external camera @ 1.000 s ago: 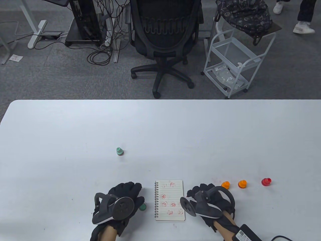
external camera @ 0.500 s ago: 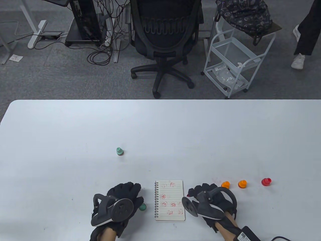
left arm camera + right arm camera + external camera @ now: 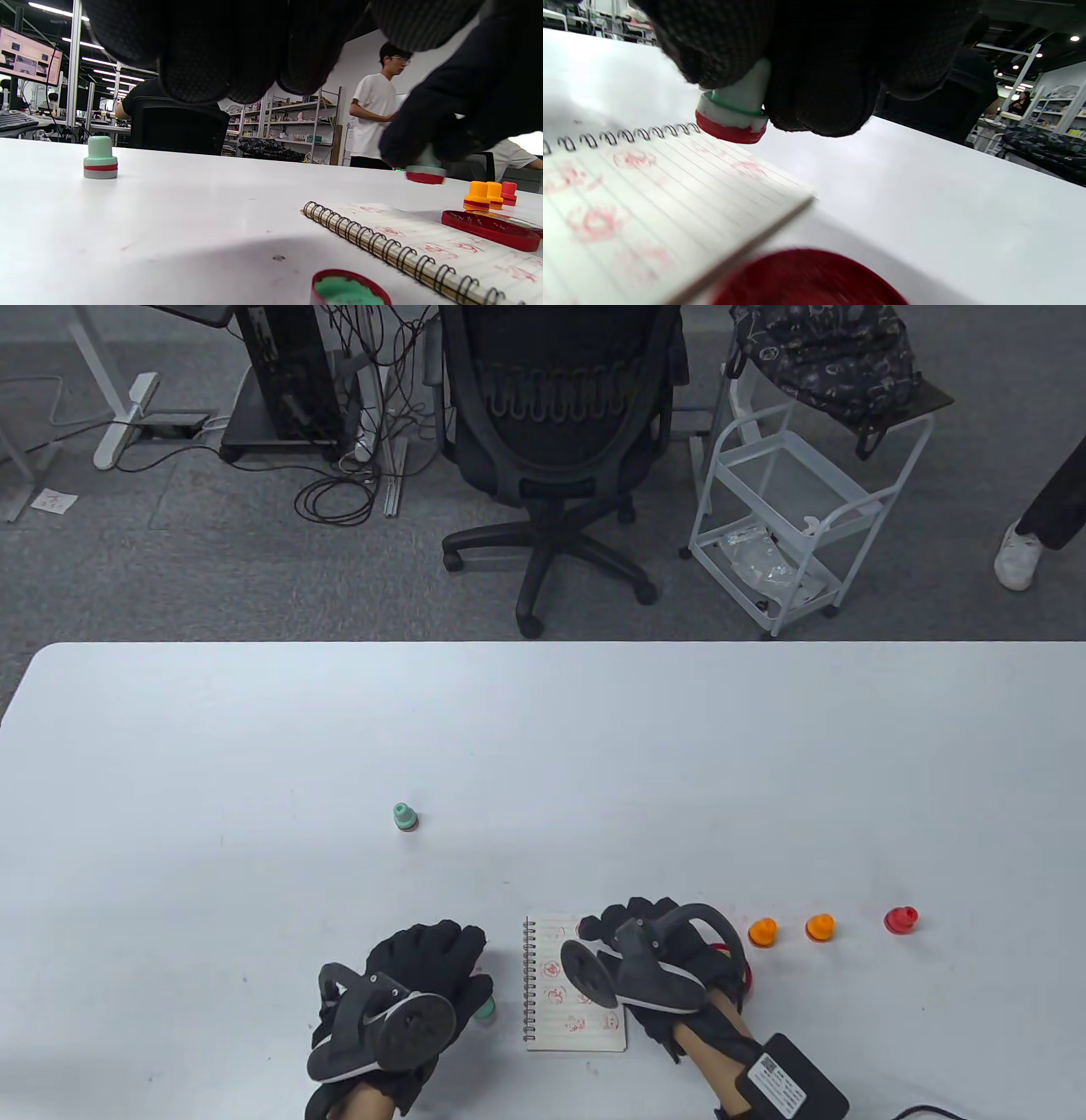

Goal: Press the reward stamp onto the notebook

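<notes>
While left hand (image 3: 424,976) rests, right hand (image 3: 653,959) pinches stamp (image 3: 731,120) above notebook (image 3: 551,1027).

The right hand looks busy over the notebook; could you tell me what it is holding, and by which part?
The right hand grips a green-banded stamp by its upper body, red face down just above the notebook.
</notes>
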